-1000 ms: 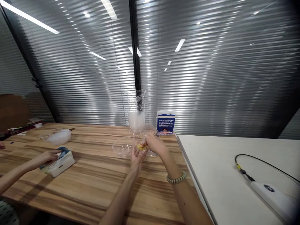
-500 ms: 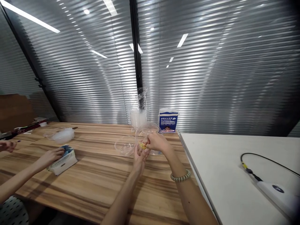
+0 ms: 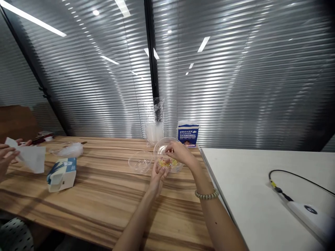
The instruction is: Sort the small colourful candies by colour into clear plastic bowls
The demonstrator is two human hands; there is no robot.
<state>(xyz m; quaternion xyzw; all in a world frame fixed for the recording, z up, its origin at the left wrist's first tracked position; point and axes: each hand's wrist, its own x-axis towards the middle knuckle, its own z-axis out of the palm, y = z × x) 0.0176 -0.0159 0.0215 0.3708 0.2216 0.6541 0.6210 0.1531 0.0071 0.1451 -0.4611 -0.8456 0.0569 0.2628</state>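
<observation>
Small yellow and red pieces [image 3: 167, 162] lie in a clear round plastic container [image 3: 160, 148] at the table's middle. My left hand [image 3: 158, 174] is at the container's near left side, fingers curved against it. Over the container is my right hand [image 3: 176, 152], its fingers pinched together; whatever is between them is too small to make out. A clear round lid or bowl [image 3: 140, 162] rests on the wood just left of the container.
Behind stand a clear bag of white cups [image 3: 154, 134] and a blue printed bag [image 3: 187, 135]. A tissue pack [image 3: 62, 174] and plastic bag [image 3: 69, 150] lie left, where another person's hands [image 3: 7, 155] hold white paper. A white device [image 3: 310, 218] with cable is right.
The yellow pieces, between my hands before, now lie in the container. My right hand has moved slightly right. The other person's hand left the tissue pack, and white paper is now held.
</observation>
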